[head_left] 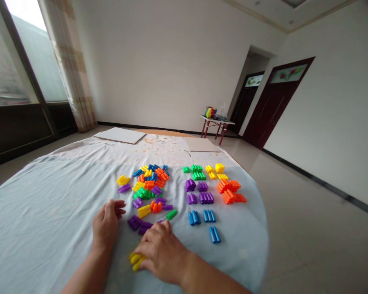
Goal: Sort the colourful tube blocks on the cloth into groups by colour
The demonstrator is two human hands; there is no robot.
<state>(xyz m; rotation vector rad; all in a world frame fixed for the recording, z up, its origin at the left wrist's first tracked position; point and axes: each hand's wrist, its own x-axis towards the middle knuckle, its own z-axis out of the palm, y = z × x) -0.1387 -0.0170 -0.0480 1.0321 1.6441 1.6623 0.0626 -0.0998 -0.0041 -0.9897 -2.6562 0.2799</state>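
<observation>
My right hand (162,250) reaches over the near part of the table, its thumb and fingers closed around a joined set of yellow tube-shaped plastic pieces (137,261). My left hand (108,220) rests on the cloth left of the mixed pile, fingers loosely bent and apart, with nothing seen in them. Between and beyond the hands lies a jumbled pile of coloured pieces (149,183). Purple pieces (135,223) and a green piece (171,214) lie closest to my right hand, which partly covers some purple ones.
Sorted groups stand to the right: green (197,171), yellow (220,168), purple (206,198), orange (230,192) and blue (209,216) pieces. A pale blue cloth (64,196) covers the round table. Two flat boards (121,135) lie at its far side; a small table (217,121) stands beyond.
</observation>
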